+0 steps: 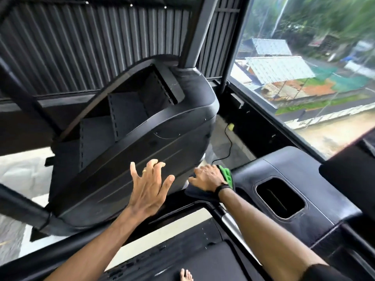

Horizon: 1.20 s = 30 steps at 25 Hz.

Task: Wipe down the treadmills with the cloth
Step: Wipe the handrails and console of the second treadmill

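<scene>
A black treadmill [294,175] fills the lower right, its motor cover bearing a rounded rectangular opening. My right hand [207,177] presses a cloth [228,176], green on one face and dark grey on the other, against the cover's left corner. The hand lies flat over the cloth, fingers pointing left. My left hand [150,187] hovers with spread fingers in front of the side panel of a neighbouring black stair machine [142,138]. It holds nothing, and I cannot tell whether it touches the panel. The treadmill belt [213,262] lies below, with bare toes at the bottom edge.
The stair machine's steps and upright post [194,31] rise to the left. A black cable [229,145] runs across the floor between the machines to a yellow plug. A large window [304,57] stands at the right, corrugated dark wall behind.
</scene>
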Motion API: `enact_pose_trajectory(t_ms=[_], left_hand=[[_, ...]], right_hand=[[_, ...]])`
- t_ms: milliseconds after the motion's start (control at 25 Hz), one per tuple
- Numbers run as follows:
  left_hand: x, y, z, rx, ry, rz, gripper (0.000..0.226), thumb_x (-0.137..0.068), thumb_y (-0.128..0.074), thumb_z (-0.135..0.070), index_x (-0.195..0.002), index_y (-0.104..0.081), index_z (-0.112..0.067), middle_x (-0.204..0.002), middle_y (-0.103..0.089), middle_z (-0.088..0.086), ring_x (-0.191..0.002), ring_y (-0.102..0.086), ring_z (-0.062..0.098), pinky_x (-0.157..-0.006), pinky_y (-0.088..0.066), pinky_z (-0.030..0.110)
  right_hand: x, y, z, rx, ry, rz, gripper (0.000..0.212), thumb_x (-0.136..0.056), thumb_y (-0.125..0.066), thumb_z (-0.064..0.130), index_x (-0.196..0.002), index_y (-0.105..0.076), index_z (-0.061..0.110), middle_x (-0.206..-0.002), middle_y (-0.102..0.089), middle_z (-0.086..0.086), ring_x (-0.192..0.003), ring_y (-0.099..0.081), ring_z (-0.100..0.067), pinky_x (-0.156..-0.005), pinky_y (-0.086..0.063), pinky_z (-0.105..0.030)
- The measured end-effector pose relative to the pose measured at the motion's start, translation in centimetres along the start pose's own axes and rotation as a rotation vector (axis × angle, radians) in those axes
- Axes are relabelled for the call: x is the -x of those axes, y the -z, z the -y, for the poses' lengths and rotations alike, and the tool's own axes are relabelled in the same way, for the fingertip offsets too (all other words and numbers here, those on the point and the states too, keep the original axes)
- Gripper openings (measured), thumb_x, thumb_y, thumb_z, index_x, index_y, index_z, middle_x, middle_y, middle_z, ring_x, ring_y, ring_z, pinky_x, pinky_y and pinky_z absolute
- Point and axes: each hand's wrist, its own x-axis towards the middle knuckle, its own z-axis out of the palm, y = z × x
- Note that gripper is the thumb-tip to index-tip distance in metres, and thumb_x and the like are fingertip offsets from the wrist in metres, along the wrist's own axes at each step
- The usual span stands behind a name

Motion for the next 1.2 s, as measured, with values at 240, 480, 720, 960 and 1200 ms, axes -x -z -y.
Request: enact_pose_trajectory(t_ms=[240, 480, 720, 960, 1200], left_hand=[[4.6, 4.2, 6.1, 0.075, -0.023, 0.009, 0.071, -0.1, -0.009, -0.065, -0.131, -0.05, -0.015, -0.138, -0.045, 0.0, -0.093, -0.065, 0.018, -0.116, -0.003, 0.064], [11.2, 8.3, 14.2, 0.13, 0.062, 0.05, 0.065, -0.098, -0.015, -0.062, -0.131, -0.049, -0.017, -0.136, -0.045, -0.003, -0.095, -0.062, 0.015, -0.116, -0.001, 0.065], [17.6, 12.7, 21.7, 0.194, 0.299, -0.035, 0.061, -0.095, -0.014, -0.061, -0.126, -0.049, -0.022, -0.134, -0.047, -0.005, -0.104, -0.053, 0.008, -0.117, 0.001, 0.06], [24.4, 17.1, 26.0, 0.247, 0.471, -0.086, 0.065, -0.09, -0.012, -0.064, -0.12, -0.052, -0.022, -0.124, -0.044, -0.01, -0.095, -0.049, -0.002, -0.118, 0.004, 0.054], [28.3, 18.5, 25.9, 0.285, 0.395, 0.058, 0.054, -0.087, -0.017, -0.066, -0.109, -0.052, -0.031, -0.114, -0.054, -0.012, -0.104, -0.047, 0.005, -0.116, -0.007, 0.047]], right_hand=[[2.8, -0.5, 11.3, -0.045, -0.005, -0.065, 0.044, -0.09, -0.044, 0.051, -0.098, -0.064, 0.012, -0.106, -0.067, -0.014, -0.105, -0.057, -0.035, -0.089, -0.038, -0.043], [4.8, -1.2, 23.3, -0.109, 0.041, -0.077, 0.042, -0.089, -0.043, 0.05, -0.095, -0.061, 0.013, -0.102, -0.065, -0.012, -0.1, -0.056, -0.033, -0.089, -0.038, -0.045], [6.9, -1.7, 33.6, -0.114, 0.144, -0.121, 0.036, -0.086, -0.043, 0.044, -0.091, -0.058, 0.012, -0.098, -0.064, -0.013, -0.097, -0.055, -0.035, -0.085, -0.037, -0.046], [9.6, -2.0, 40.3, -0.126, 0.198, -0.242, 0.045, -0.08, -0.032, 0.048, -0.087, -0.061, 0.014, -0.09, -0.064, -0.012, -0.089, -0.056, -0.035, -0.08, -0.039, -0.045], [11.1, -3.0, 41.9, -0.169, 0.106, -0.343, 0.041, -0.079, -0.035, 0.046, -0.082, -0.059, 0.013, -0.085, -0.061, -0.012, -0.086, -0.055, -0.034, -0.078, -0.037, -0.044]])
